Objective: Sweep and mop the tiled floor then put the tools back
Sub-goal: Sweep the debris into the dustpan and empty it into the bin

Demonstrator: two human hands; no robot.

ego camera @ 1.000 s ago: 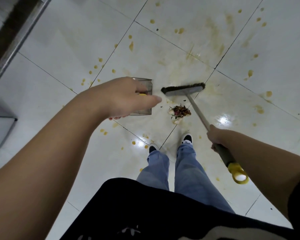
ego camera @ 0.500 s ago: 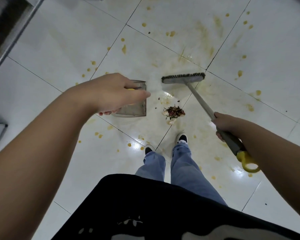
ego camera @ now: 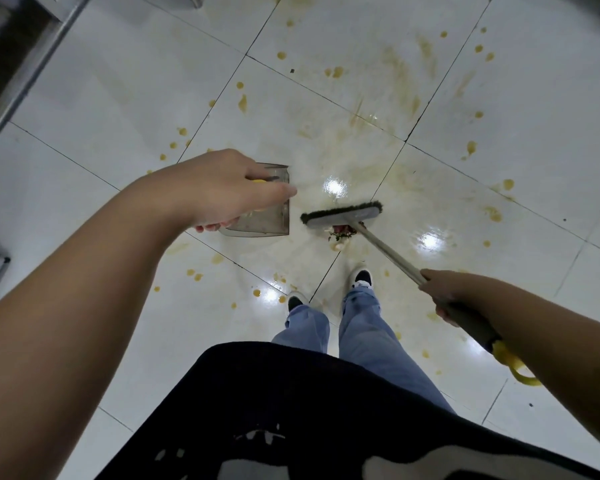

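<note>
- Broom (ego camera: 378, 237): its dark-bristled head sits on the tiled floor (ego camera: 118, 98) ahead of the person's feet, with the grey pole slanting back and to the right into the right hand (ego camera: 445, 292).
- The right hand has its fingers curled round the pole just above the darker grey grip sleeve; the head lies well ahead and to the left of that grasp, and a yellow hanging loop (ego camera: 515, 365) sticks out behind the hand, beneath the forearm.
- Debris pile (ego camera: 340, 235): a small clump of dark and pale scraps lies right against the near side of the broom head, partly hidden under it.
- Dustpan (ego camera: 264, 209): a translucent grey pan stands on the floor just left of the broom head, apart from it, its straight edge turned towards the bristles.
- The left hand (ego camera: 222, 188) is clenched over the pan's handle, where a bit of yellow shows between the fingers; the hand covers most of the pan's left part.
- The white tiles, with dark grout lines, carry many yellowish-brown drops and smears, thickest beyond the broom, plus bright glare spots.
- Two dark shoes (ego camera: 362, 278) with white trim and blue jeans show below the tools.
</note>
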